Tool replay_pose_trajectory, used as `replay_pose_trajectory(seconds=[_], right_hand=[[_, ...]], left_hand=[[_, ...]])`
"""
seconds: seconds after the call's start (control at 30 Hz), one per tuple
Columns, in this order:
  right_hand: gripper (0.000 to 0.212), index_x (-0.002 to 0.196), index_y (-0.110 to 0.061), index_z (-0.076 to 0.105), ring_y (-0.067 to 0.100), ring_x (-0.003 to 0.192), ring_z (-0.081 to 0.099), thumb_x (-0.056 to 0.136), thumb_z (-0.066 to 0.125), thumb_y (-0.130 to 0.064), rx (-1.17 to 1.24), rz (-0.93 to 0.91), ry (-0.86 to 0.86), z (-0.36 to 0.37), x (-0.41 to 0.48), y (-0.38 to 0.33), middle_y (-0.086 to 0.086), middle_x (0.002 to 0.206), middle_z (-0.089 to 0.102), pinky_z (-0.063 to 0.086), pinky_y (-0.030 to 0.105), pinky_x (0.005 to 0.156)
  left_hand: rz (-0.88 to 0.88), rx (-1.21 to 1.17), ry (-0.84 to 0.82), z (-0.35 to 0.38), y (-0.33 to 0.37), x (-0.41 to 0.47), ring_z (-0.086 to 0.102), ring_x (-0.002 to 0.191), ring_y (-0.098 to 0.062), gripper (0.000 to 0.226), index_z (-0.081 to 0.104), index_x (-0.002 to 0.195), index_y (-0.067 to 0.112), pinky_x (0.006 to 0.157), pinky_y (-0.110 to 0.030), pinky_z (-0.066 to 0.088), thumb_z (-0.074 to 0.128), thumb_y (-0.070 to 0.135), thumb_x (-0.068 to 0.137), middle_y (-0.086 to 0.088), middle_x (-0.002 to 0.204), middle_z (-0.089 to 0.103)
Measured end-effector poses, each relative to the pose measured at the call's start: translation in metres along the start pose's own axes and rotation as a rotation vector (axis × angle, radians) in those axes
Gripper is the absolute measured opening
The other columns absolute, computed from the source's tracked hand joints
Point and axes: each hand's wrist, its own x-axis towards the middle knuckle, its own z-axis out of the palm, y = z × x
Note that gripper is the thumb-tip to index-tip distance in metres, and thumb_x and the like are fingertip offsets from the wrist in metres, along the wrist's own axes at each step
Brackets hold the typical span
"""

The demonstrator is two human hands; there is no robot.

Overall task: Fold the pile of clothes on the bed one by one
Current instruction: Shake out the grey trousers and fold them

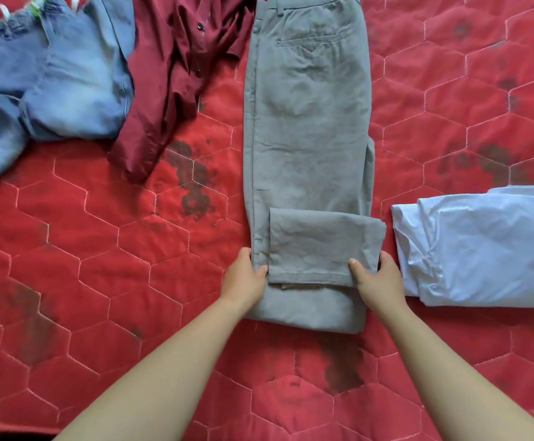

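Grey trousers (307,128) lie lengthwise down the middle of the bed, legs stacked, waistband at the top edge. Their lower end is folded back on itself, and the hem flap (319,246) lies on top. My left hand (246,275) grips the left side of that fold, thumb over the fabric. On the right side my right hand (374,275) pinches the flap's corner, thumb on top and fingers round the edge. Blue jeans (55,84) and a maroon buttoned shirt (176,71) lie crumpled at the upper left.
A folded pale blue garment (481,249) sits on the right, close to my right hand. The red quilted bedcover (100,265) with dark flower prints spreads under everything. The bed's near edge shows at the bottom left corner.
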Motion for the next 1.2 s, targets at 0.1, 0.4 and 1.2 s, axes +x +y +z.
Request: replay_pose_trajectory(seconds=[0.1,0.4,1.2], right_hand=[[0.016,0.089,-0.019,0.056,0.013,0.075,0.057,0.08,0.069,-0.023,-0.071,0.031,-0.065,-0.019,-0.034,0.015,-0.01,0.079,0.06,0.038,0.022,0.062],[0.008,0.075,-0.021,0.063,0.0,0.074,0.059,0.08,0.069,-0.022,-0.113,-0.086,-0.039,-0.052,-0.026,-0.012,-0.015,0.074,0.064,0.04,0.021,0.063],[0.064,0.144,-0.01,0.022,0.01,0.086,0.062,0.092,0.055,-0.028,0.478,-0.289,-0.069,-0.06,0.141,-0.269,0.001,0.119,0.052,0.054,0.026,0.071]], left_hand=[[-0.061,0.021,-0.086,0.01,-0.021,-0.036,0.057,0.108,-0.031,0.029,0.049,0.113,0.009,0.083,-0.035,0.042,0.058,0.021,0.088,-0.013,0.114,0.062],[0.039,-0.15,0.094,0.004,0.0,-0.032,0.055,0.098,-0.019,0.038,0.049,0.122,0.01,0.091,-0.031,0.043,0.061,0.02,0.087,-0.005,0.112,0.055],[0.246,-0.607,0.242,-0.139,0.203,0.137,0.054,0.111,-0.02,0.071,0.012,0.148,0.028,0.101,-0.034,0.04,0.054,0.036,0.09,-0.005,0.127,0.052]])
